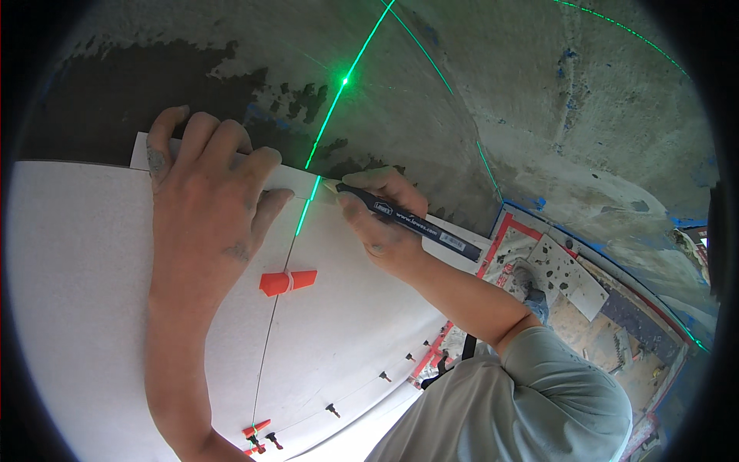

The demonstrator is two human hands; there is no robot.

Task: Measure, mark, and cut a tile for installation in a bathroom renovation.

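A narrow white tile piece [287, 183] lies along the far edge of the large white tiles [77, 254]. My left hand [206, 185] is closed over it, its fingers bent across the top and its thumb on the near side. My right hand [385, 223] grips a dark carpenter's pencil [431, 226]. The pencil's pale tip meets the strip just right of a green laser line [309, 206]. That line crosses the strip and runs down near the joint between two tiles, where an orange wedge [302, 279] sits in a white clip.
Grey, mortar-smeared concrete [431, 100] rises beyond the tiles, with more green laser lines. Several black-and-red spacers [332, 410] stand along a nearer joint, with another orange wedge [262, 426]. At right, below, are a shoe [525, 276], a speckled board [566, 277] and a notched trowel [622, 350].
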